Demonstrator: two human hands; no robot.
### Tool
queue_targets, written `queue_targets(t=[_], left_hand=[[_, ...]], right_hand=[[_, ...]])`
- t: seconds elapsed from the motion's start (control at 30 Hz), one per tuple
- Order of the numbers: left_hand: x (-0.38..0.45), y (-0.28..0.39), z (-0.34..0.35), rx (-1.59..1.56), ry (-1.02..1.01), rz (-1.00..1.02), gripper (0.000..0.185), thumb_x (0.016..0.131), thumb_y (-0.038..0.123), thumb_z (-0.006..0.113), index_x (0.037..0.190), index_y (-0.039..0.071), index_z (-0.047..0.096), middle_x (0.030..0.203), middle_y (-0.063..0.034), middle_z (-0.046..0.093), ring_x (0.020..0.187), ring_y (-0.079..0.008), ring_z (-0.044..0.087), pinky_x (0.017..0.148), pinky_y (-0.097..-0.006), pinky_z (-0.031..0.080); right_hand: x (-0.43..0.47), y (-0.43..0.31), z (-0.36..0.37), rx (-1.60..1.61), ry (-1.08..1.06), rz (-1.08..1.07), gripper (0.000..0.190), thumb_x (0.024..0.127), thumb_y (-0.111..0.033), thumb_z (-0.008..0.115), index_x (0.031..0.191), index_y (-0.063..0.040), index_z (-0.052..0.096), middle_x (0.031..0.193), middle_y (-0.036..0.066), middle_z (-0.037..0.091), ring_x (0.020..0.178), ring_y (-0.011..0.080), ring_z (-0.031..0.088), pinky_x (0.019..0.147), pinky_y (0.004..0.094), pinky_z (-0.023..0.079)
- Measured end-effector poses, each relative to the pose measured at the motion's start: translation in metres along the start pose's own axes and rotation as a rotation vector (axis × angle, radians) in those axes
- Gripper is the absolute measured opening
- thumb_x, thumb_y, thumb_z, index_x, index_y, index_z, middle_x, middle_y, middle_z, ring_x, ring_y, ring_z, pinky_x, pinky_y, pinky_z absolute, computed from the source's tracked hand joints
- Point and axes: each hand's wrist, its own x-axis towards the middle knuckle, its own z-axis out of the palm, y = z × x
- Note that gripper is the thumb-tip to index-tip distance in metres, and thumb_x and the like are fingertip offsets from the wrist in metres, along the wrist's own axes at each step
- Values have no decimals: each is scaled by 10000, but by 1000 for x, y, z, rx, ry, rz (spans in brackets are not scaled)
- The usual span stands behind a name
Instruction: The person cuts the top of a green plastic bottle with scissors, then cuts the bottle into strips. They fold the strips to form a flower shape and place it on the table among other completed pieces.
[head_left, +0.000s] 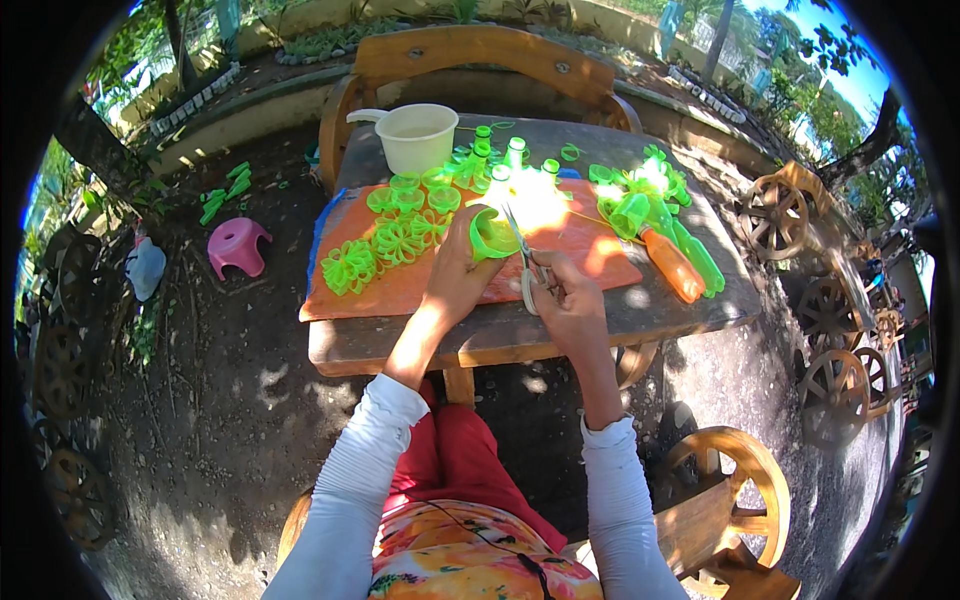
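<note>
My left hand (455, 271) holds a cut green plastic bottle piece (493, 234) above the near part of an orange mat (420, 283). In my right hand (568, 298) is a pair of scissors (527, 262), its blades pointing away from me at the right edge of the green piece. Looped green plastic flowers (397, 241) and green bottle bases (409, 193) lie on the mat to the left. Beyond my hands stand several green bottle necks (481, 154), partly lost in sun glare.
A white dipper (417, 141) stands at the wooden table's (390, 346) far left. At right lie an orange bottle (672, 264), a green bottle (697, 259) and more cut green plastic (628, 214). A pink stool (238, 246) stands on the ground at left; a wooden bench (480, 56) is behind the table.
</note>
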Motion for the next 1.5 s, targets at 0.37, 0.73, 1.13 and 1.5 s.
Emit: queue_targets(t=[0.37, 0.73, 1.13, 1.5], left_hand=[[11, -5, -6, -147, -140, -168, 726, 765, 155, 796, 1350, 64, 375, 1195, -57, 536, 1156, -162, 498, 1019, -332, 391], [21, -32, -6, -97, -239, 30, 541, 762, 117, 776, 1254, 132, 550, 1314, -107, 476, 1312, -247, 388, 1073, -381, 366], [13, -24, -16, -366, -166, -34, 425, 841, 89, 663, 1258, 72, 582, 1370, -84, 395, 1274, -219, 430, 1025, -360, 432], [32, -9, -9, -972, 125, -455, 229, 967, 201, 570, 1091, 13, 533, 827, -67, 555, 699, -190, 603, 620, -314, 552]], right_hand=[[-8, 22, -25, 125, 103, 19, 245, 903, -115, 646, 1122, -31, 577, 755, 31, 642, 660, 71, 577, 600, 235, 460], [-35, 20, -53, 404, -109, 452, 355, 886, -324, 648, 1110, -53, 591, 803, 54, 666, 486, 53, 436, 452, 208, 332], [-35, 11, 0, 238, -60, 393, 316, 825, -294, 745, 1018, -76, 622, 688, -31, 612, 497, 1, 420, 428, 173, 285], [-38, 13, 14, 288, -64, 310, 292, 819, -250, 757, 1010, -76, 620, 690, -35, 579, 614, 29, 517, 495, 174, 335]])
